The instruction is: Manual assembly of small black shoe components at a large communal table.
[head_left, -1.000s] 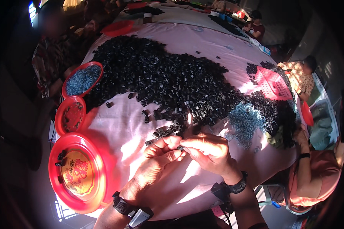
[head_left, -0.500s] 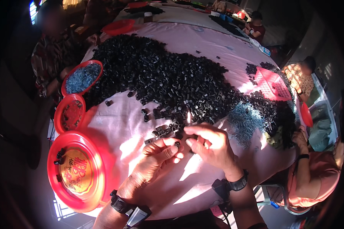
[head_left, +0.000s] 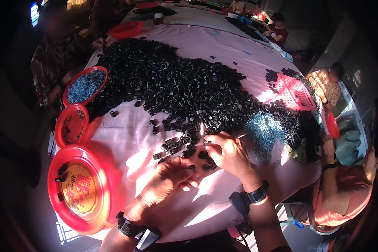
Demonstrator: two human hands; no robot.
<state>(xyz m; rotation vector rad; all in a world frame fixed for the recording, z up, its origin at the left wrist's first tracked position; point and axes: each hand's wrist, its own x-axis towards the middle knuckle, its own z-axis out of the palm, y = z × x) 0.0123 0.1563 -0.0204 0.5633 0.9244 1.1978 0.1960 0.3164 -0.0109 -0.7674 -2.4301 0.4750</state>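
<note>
Near the front of the pink-covered table, my left hand [head_left: 172, 176] pinches a small black cylindrical part [head_left: 192, 167] between thumb and forefinger. My right hand [head_left: 231, 155] is just beyond it, at the near edge of a big heap of black plastic parts [head_left: 168, 80]. Its thumb and forefinger come together by the loose pieces; whatever is between them is too small to make out. Several loose black parts [head_left: 170, 145] lie left of my right fingertips, and a few more sit under that hand.
Along the left stand a red basin [head_left: 56, 210], a small red bowl [head_left: 84, 126] and a red bowl of silvery screw-like pieces [head_left: 86, 86]. Similar pieces form a pile [head_left: 264, 130] on the right, near a pink basket [head_left: 296, 90]. Other people sit around the table.
My right hand has reached slightly forward to the loose parts, its fingertips closing together. The left hand has shifted a little left, still pinching its black part. The whole view has moved slightly.
</note>
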